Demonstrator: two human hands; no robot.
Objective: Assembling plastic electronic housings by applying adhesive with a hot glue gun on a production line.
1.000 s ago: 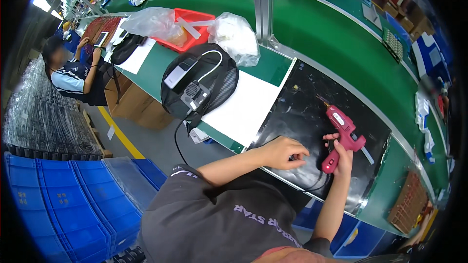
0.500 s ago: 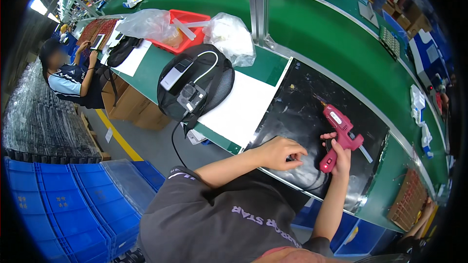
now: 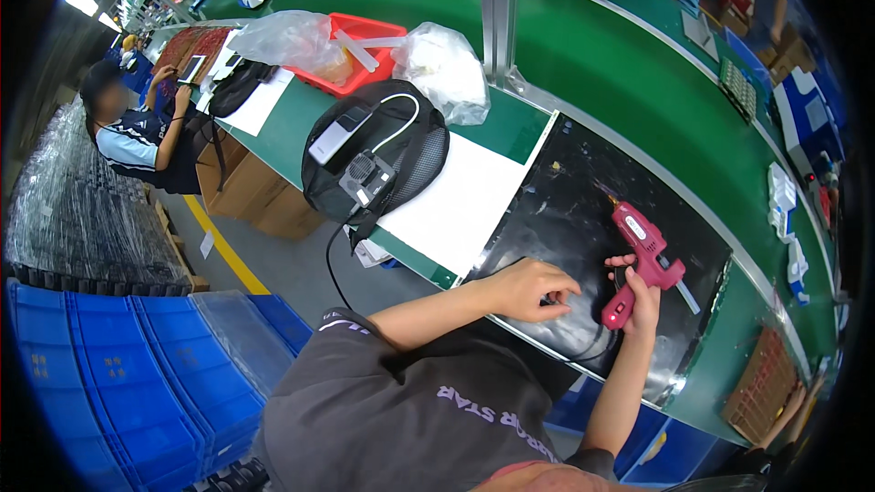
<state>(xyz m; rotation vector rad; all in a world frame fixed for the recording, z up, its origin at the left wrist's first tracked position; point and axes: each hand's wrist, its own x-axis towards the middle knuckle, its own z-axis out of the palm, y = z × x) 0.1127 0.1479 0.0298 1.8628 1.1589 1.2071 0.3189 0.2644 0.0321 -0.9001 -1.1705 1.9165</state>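
A deep-pink hot glue gun is in my right hand, whose fingers wrap round its grip. The nozzle points toward the far side of the black mat, and a translucent glue stick juts from the gun's rear end. To the left of the gun, over the mat's near edge, my left hand is loosely curled. A gap shows between its thumb and fingertips, and nothing can be seen in it. A dark cable runs near the mat's front edge, below the gun.
Left of the mat are a white sheet and a black mesh bag carrying a small device. Behind stand a red bin and a plastic bag. A metal post rises beside the green conveyor. A person sits left.
The whole view has shifted slightly. My right hand still holds the glue gun in nearly the same pose, and my left hand stays curled over the mat's near edge.
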